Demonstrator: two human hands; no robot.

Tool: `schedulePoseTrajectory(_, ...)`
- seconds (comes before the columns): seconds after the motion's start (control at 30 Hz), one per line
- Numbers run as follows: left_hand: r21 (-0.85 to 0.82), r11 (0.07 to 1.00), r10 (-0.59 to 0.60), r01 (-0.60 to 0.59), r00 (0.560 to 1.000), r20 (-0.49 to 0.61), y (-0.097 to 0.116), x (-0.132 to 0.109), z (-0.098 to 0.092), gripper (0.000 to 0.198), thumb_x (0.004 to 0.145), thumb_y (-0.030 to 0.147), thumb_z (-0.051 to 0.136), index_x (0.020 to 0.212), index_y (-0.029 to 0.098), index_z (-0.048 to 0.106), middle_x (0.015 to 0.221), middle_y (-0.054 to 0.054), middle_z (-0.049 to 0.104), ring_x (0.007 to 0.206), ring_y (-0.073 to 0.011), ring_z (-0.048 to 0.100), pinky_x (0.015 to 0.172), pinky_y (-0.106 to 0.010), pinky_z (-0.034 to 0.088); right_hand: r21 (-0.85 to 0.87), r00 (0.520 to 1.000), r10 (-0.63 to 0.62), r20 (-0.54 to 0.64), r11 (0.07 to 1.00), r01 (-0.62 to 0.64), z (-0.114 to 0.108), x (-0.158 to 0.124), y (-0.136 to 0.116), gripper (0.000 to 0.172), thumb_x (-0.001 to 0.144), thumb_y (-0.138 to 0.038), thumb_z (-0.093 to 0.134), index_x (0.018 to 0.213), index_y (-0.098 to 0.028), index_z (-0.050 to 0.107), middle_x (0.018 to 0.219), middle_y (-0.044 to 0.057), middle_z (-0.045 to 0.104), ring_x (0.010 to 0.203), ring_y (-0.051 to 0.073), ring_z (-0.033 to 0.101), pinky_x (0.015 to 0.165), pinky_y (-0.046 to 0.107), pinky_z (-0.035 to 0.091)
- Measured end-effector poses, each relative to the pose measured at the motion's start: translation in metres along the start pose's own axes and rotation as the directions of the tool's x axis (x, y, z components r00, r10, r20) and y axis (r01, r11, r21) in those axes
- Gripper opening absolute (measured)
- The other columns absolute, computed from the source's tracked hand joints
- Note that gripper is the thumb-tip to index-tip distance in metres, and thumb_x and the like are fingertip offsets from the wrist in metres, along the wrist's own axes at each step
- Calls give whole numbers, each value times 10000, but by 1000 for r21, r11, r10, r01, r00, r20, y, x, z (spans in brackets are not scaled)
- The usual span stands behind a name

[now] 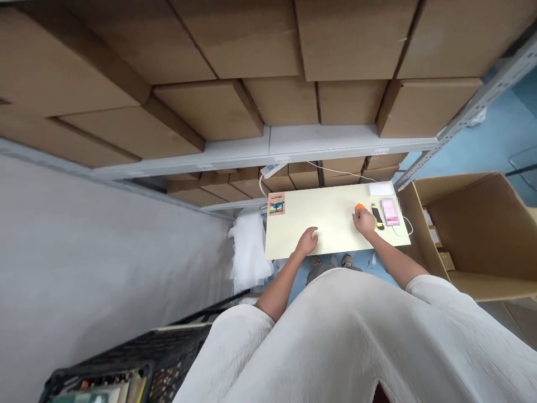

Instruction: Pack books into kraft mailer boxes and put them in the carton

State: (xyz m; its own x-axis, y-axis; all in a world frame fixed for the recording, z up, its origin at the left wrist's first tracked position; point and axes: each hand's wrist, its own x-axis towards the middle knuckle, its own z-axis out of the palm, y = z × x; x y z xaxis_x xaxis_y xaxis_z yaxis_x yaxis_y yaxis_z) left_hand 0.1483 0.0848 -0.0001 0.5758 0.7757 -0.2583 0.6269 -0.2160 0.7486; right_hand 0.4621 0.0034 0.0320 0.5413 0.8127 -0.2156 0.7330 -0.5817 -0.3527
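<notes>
My left hand [307, 242] rests at the near edge of the pale table [323, 215], fingers apart, with nothing in it. On the right half of the table my right hand [364, 222] is closed on a small orange object [359, 207]; most of it is hidden under the fingers, so its kind is unclear. Just right of that hand lies a black and yellow utility knife [378, 216]. A small booklet or card with a colourful picture [276, 204] lies at the table's far left corner.
Beside the knife are a blurred pink item [390, 212] and a white box [381, 189]. A large open carton [482, 224] stands at the right, white wrapping sheets [249, 246] at the left. Shelves of cardboard boxes [277, 101] rise behind; a black crate [168, 347] is lower left.
</notes>
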Motion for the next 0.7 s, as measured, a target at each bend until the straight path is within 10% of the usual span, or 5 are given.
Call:
schedulePoseTrajectory(0.27,-112,980,-192,166,936,-295,-35,-60,-14,486,981,190,597,1452,202,715,1558,-123,705,1520,-285,615,1348,-477,459,50,889,-435,142,900,432,25,7,-93,262,1068,-319,527,1172,-198,735,1217,152,752,1063,299,673,898,382,492)
schedulePoseTrajectory(0.7,-249,942,-325,227,809,-491,-144,-179,-87,457,952,135,622,1387,201,747,1518,-127,719,1505,-300,622,1366,-487,429,40,708,-645,286,747,664,96,-67,-277,244,1056,-277,536,1129,-209,759,1197,130,760,1046,274,695,894,373,508)
